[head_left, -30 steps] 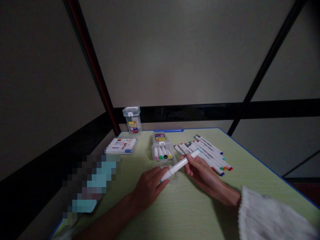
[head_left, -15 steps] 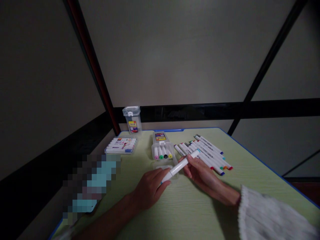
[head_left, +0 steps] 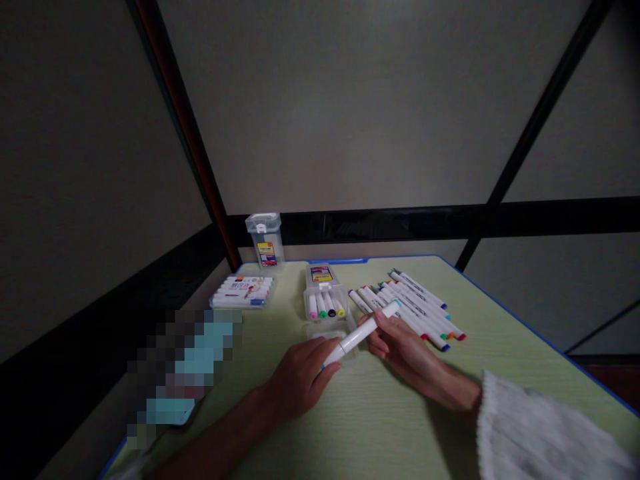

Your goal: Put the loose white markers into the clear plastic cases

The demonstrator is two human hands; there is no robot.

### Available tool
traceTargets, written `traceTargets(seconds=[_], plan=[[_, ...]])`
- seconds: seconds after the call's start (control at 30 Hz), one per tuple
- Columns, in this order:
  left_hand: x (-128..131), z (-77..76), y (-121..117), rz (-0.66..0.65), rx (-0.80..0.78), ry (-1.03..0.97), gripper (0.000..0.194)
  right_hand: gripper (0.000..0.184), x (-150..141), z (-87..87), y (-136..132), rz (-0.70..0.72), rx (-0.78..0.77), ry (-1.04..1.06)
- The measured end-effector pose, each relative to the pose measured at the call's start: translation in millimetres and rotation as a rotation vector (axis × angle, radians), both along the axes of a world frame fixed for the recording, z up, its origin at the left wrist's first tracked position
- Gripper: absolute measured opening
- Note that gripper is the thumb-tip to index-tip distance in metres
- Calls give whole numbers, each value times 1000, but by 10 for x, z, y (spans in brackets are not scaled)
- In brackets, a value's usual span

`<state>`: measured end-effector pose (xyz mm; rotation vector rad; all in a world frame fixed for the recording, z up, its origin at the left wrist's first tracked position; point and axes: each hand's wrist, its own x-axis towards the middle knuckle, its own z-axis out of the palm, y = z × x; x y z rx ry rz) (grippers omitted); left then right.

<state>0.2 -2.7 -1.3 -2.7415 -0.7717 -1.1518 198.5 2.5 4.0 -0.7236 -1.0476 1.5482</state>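
Note:
Both my hands hold one white marker [head_left: 361, 333] above the pale green table [head_left: 380, 427]. My left hand [head_left: 299, 377] pinches its lower left end, fingers closed. My right hand [head_left: 400, 347] grips the upper right part near the pale blue tip. Just behind the marker lies an open clear case [head_left: 325, 301] with several markers inside, coloured caps toward me. Its clear lid [head_left: 330, 331] rests on the table under the held marker.
A row of loose markers [head_left: 415, 308] lies at the right of the case. A flat pack of markers [head_left: 243, 292] sits at the left. An upright clear box [head_left: 265, 240] stands at the back. A blurred patch covers the table's left edge.
Hardly anything has moved; both hands keep their hold on the white marker, which has shifted only slightly.

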Motion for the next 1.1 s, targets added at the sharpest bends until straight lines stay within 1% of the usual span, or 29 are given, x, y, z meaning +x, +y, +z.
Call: traceTargets(seconds=[0.1, 0.33, 0.57, 0.73, 0.9, 1.1], plan=[[-5, -6, -2, 3, -1, 0, 30, 35, 0, -6, 0, 2, 0, 9], [5, -2, -9, -9, 53, -28, 30, 34, -5, 14, -20, 13, 17, 0], [11, -25, -31, 4, 97, -12, 33, 38, -13, 14, -24, 20, 24, -7], [9, -17, -9, -5, 125, -20, 30, 32, -17, 6, -20, 13, 9, 20], [25, 32, 18, -35, 146, -54, 23, 33, -9, -5, -18, 28, -26, 44], [36, 29, 21, -68, 192, -27, 21, 23, 4, -18, -24, 29, -40, 69]])
